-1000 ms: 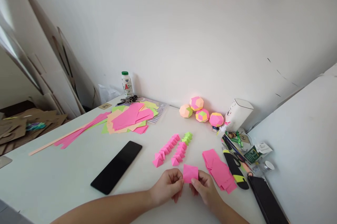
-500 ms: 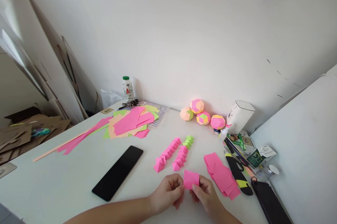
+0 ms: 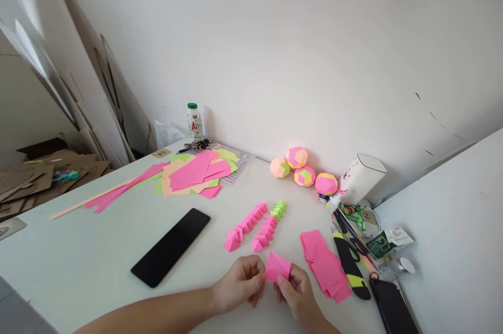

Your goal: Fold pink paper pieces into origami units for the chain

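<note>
A small pink paper square (image 3: 277,267) is held up over the near part of the table, with a faint crease across it. My right hand (image 3: 297,292) pinches it at the lower right, thumb in front and fingers behind. My left hand (image 3: 241,281) is closed at the paper's left edge, with thumb and forefinger pressed there. Just beyond my hands lie two rows of folded paper pieces: a pink row (image 3: 246,225) and a row of pink and green (image 3: 269,226). To the right sits a stack of pink paper slips (image 3: 325,266).
A black phone (image 3: 172,247) lies left. Behind it are coloured paper sheets (image 3: 194,171), paper strips (image 3: 126,187) and a bottle (image 3: 194,123). Several paper balls (image 3: 304,176) stand by the wall. At right are a yellow-black cutter (image 3: 351,266), a white holder (image 3: 363,178) and a black case (image 3: 394,302).
The head view has shifted and tilted a little. Both hands and the pink paper sit slightly further left in view, and the paper is tilted more. The folded rows look undisturbed.
</note>
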Demonstrator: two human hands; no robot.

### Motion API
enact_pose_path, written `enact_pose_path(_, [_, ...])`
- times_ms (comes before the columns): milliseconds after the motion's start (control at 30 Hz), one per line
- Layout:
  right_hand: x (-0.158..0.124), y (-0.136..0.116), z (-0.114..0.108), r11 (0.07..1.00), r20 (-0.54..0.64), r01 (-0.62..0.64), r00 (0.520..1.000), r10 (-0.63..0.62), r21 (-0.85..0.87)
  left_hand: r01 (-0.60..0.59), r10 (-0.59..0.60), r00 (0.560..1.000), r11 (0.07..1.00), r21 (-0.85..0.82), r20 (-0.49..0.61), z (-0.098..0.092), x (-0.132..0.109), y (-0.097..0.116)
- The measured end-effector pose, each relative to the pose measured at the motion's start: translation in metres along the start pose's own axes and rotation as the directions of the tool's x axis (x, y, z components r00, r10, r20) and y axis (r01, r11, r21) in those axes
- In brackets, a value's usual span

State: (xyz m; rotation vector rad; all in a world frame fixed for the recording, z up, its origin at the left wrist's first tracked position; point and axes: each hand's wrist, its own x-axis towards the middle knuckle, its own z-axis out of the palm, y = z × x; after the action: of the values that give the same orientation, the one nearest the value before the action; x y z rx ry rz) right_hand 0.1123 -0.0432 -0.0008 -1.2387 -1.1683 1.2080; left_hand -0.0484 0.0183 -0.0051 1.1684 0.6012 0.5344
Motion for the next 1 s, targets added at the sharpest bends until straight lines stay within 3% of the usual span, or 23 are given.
enact_pose_path(567, [0.0,0.0,0.005,0.998,-0.04,0.049,0.998,-0.05,-0.039,-0.044,0.044,0.999,0.999,-0.022,-0.017,0.004,-0.001,0.012])
enact_pose_path(1000, [-0.002,-0.005,0.006,0.997,-0.027,0.016,0.999,-0.018,-0.074,-0.07,0.07,0.998,0.997,-0.028,-0.008,0.003,-0.003,0.009])
